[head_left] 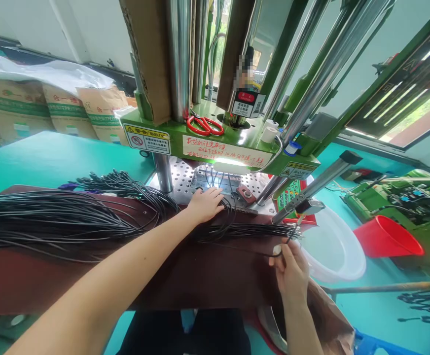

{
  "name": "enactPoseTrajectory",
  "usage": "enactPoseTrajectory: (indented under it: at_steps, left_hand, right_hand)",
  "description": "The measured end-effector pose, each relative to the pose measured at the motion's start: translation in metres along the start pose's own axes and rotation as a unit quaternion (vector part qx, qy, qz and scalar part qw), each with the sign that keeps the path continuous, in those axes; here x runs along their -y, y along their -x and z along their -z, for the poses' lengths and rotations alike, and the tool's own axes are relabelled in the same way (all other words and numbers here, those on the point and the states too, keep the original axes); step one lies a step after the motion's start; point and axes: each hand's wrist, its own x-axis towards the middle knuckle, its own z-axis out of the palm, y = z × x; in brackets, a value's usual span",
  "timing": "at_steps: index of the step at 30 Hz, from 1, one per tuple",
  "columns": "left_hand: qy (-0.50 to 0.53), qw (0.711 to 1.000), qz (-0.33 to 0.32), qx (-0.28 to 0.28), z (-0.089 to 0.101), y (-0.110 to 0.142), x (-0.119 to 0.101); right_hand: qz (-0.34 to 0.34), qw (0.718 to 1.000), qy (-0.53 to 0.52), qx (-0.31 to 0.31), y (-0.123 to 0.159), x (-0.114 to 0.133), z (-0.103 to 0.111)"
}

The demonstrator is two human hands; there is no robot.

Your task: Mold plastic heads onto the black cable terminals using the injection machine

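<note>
The green machine [163,120] towers over the far edge of the brown surface [218,283], with teal floor [370,308] around. Black cables [52,222] lie across the surface. The left hand [204,204] spreads palm-down by the metal plate [182,178]; I cannot tell whether it grips anything. The right hand [294,276] pinches a single cable [291,234] near its tip; light pressure, clear of neighbouring ends, should prevent kinks and tangles.

The bare left hand [206,204] lies palm down, fingers spread ahead of its outstretched forearm; the bare right hand [291,264] is raised, wrist below its fingers, thumb and fingertips curled together.
</note>
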Motion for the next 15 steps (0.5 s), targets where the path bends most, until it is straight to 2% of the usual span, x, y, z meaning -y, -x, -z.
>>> enactPoseTrajectory:
  at_steps: [3, 6, 9, 12, 14, 15]
  left_hand:
    - [0.003, 1.0, -0.014, -0.001, -0.001, 0.0, -0.004]
    - [-0.007, 0.999, -0.017, -0.027, 0.006, 0.0, -0.01]
    - [-0.022, 1.0, 0.003, -0.019, 0.02, 0.003, -0.015]
    - [-0.027, 0.999, 0.007, 0.046, 0.035, 0.009, -0.011]
    - [-0.024, 0.997, 0.0, 0.078, 0.041, 0.013, -0.003]
    - [-0.023, 0.996, -0.002, 0.085, 0.042, 0.015, 0.001]
  right_hand:
    - [-0.013, 0.987, 0.135, 0.087, -0.015, 0.003, 0.001]
    - [0.005, 0.942, 0.279, 0.185, -0.043, 0.008, -0.012]
    - [0.066, 0.883, 0.415, 0.212, -0.084, 0.01, -0.046]
    - [0.111, 0.783, 0.581, 0.191, -0.123, 0.003, -0.092]
    - [0.113, 0.754, 0.62, 0.185, -0.142, -0.006, -0.12]
    - [0.11, 0.749, 0.627, 0.185, -0.149, -0.011, -0.131]
